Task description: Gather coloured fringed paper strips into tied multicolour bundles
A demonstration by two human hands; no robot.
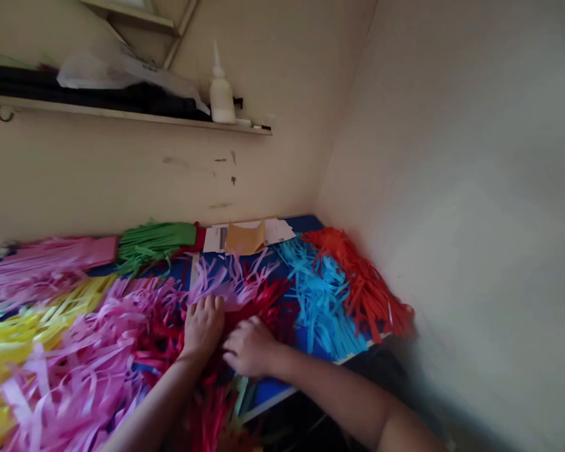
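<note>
My left hand [204, 321] rests on the fringed paper in front of me, its fingers bent and close together at the edge of a light pink fringed piece [235, 306]. Just right of it, my right hand [250, 348] is curled over red fringed paper [263, 304], its fingertips turned toward the left hand. What lies under both palms is hidden. Red strips [209, 414] also hang over the table's front edge below the hands. A loose pink fringe pile [89, 364] spreads left of my left forearm.
Blue fringe [320, 295] and orange-red fringe [371, 289] lie at the right by the wall. Green fringe [157, 242], yellow fringe [42, 323] and a brown paper piece on white sheets [245, 238] are also on the blue table [306, 223]. A white bottle [222, 97] stands on the shelf [136, 115].
</note>
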